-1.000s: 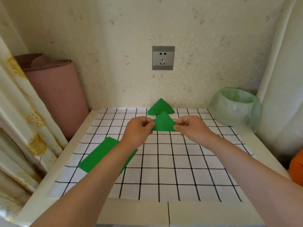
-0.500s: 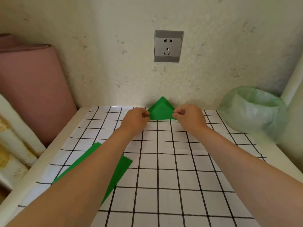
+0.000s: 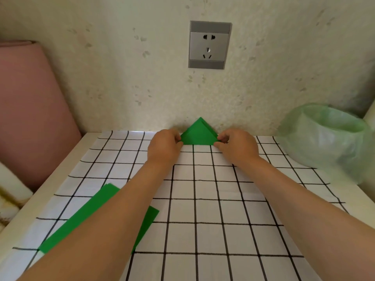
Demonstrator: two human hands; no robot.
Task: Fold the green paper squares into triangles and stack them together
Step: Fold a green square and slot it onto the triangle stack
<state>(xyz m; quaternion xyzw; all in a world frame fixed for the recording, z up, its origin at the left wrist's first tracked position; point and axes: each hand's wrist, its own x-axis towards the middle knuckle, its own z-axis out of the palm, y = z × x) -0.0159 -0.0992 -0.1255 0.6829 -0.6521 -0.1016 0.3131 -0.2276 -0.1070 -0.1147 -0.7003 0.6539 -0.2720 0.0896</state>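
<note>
Both hands have advanced toward the far edge of the table [image 3: 39, 192], carrying the folded triangle [image 3: 197, 134] onto the triangle that lay there against the wall.

Head view: the left hand [image 3: 165, 148] pinches the left base corner of the folded triangle. The right hand [image 3: 236, 148] pinches the right base corner. The triangle sits at the middle of the far edge, apex toward the wall, with a second green edge showing offset along its upper right side. Whether the triangle lies flat or is held slightly raised cannot be determined.

An unfolded green paper square [image 3: 89, 218] lies flat on the checked cloth [image 3: 203, 209] near the front left corner, partly covered by the left forearm. A green plastic bag [image 3: 328, 142] stands at the far right corner.
</note>
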